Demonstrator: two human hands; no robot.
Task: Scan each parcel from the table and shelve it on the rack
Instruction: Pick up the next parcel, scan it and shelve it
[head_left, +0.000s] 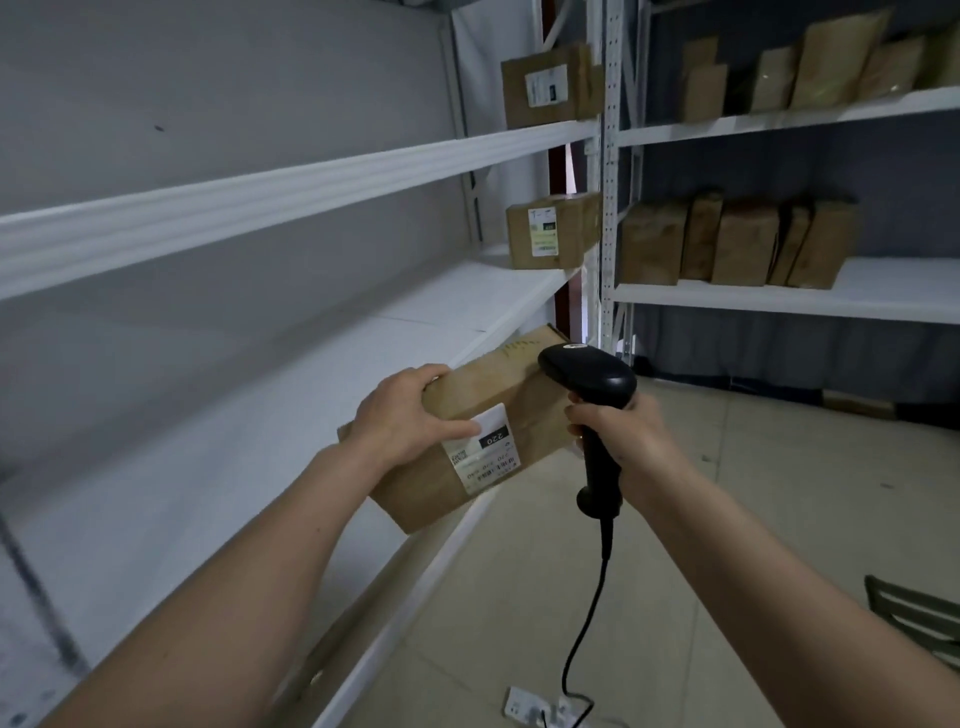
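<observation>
Left hand: grasps the near upper edge of the parcel, fingers curled over its top, thumb laid on the white label.
Right hand: clenched round the handle of the black scanner; the scanner's head sits over the parcel's right end, nose pointing toward the rack.
Parcel: a brown cardboard box, tilted, held in the air just above the front edge of the lower shelf of the white rack. I cannot tell whether its underside touches the shelf edge.
Label: white with a black patch reading 220, printed upside down from this view, on the parcel's near face.
Scanner cable: black, hangs from the handle's foot down to the floor, ending beside a white power strip.
Left rack, far end: 1 labelled brown box on the upper shelf, another brown box below on the shelf under it.
Second rack: stands to the right, with rows of brown parcels upright on 2 shelves.
Bottom right corner: a dark slatted object, too little showing to tell what it is.
</observation>
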